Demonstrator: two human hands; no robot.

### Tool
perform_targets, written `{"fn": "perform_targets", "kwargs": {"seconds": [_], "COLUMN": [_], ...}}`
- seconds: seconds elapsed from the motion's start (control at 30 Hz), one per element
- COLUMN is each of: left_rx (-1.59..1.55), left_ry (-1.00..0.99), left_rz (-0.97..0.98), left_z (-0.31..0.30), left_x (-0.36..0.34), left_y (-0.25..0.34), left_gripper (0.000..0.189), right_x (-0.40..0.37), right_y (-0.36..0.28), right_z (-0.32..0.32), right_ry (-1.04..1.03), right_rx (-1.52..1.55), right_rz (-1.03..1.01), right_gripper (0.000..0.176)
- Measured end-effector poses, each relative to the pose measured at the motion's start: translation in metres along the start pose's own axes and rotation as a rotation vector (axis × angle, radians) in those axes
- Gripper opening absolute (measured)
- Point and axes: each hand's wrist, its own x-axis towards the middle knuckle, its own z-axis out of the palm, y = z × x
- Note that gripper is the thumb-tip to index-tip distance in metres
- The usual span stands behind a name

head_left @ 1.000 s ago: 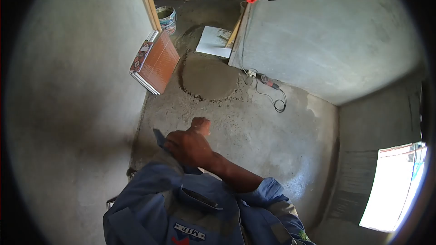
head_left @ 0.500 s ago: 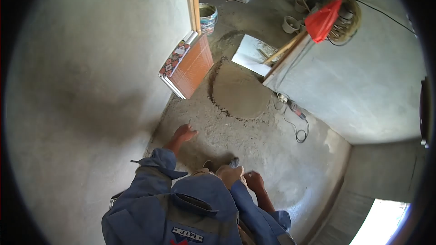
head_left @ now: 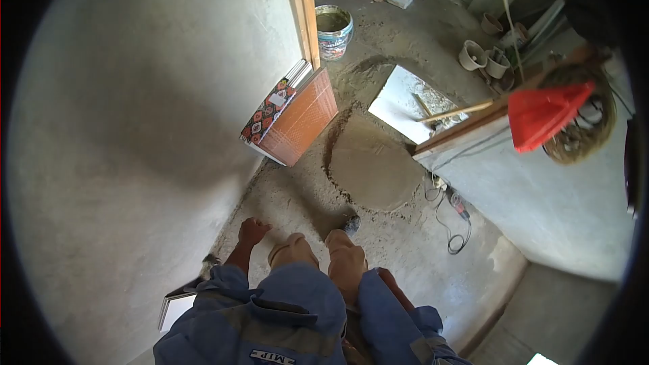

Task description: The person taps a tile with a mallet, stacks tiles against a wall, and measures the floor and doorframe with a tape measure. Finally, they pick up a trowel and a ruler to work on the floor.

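Observation:
My left hand (head_left: 253, 230) hangs over the floor beside the left wall, holding nothing, with its fingers loosely bent and partly apart. Ahead of it, a stack of large tiles (head_left: 301, 122) with an orange-brown face leans at the wall's end; a patterned strip covers its upper edge. My right forearm shows beside my blue clothing; of my right hand (head_left: 384, 274) only a sliver appears, its fingers hidden. Ahead of my feet a round patch of smooth wet mortar (head_left: 374, 165) lies on the rough floor.
A white board (head_left: 399, 101) with debris and wooden sticks lies in the doorway. Beyond stand a paint bucket (head_left: 334, 35) and several pots (head_left: 472, 56). A corded red power tool (head_left: 460, 207) rests by the right wall. A red sheet (head_left: 544, 115) hangs near a coil.
My view has shifted, and the tiles and mortar appear lower. My left hand has drawn back toward my body. My right hand has slipped mostly behind my clothing. My legs have moved.

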Motion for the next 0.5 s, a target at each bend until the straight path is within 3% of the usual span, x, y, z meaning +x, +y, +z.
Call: {"fn": "perform_targets", "kwargs": {"seconds": [0.1,0.17,0.23,0.27,0.3,0.37,0.47,0.5], "left_rx": [-0.15,-0.267,0.1,-0.037,-0.048,-0.231,-0.282,-0.285], "left_ry": [0.055,0.007,0.324,0.08,0.076,-0.157,-0.163,-0.178], "left_rz": [0.034,-0.043,0.046,0.019,0.007,-0.11,-0.138,-0.155], "left_z": [0.003,0.008,0.04,0.027,0.018,0.005,0.009,0.009], "left_x": [0.026,0.041,0.065,0.076,0.086,0.108,0.142,0.153], "left_y": [-0.002,0.0,-0.014,-0.012,-0.006,0.0,-0.007,-0.012], "left_gripper": [0.04,0.047,0.065,0.08,0.08,0.078,0.075,0.075], "right_x": [0.039,0.083,0.131,0.15,0.17,0.211,0.29,0.306], "right_y": [-0.031,-0.039,-0.045,-0.06,-0.077,-0.114,-0.156,-0.188], "right_z": [-0.058,-0.078,-0.082,-0.091,-0.099,-0.105,-0.087,-0.08], "right_ry": [0.078,0.145,0.31,0.332,0.322,0.364,0.36,0.256], "right_rx": [-0.044,-0.057,0.09,0.025,0.011,0.037,0.159,0.341], "right_rz": [0.06,-0.054,-0.047,-0.066,-0.067,-0.135,-0.422,-0.322], "right_gripper": [0.021,0.028,0.034,0.035,0.035,0.033,0.031,0.03]}}
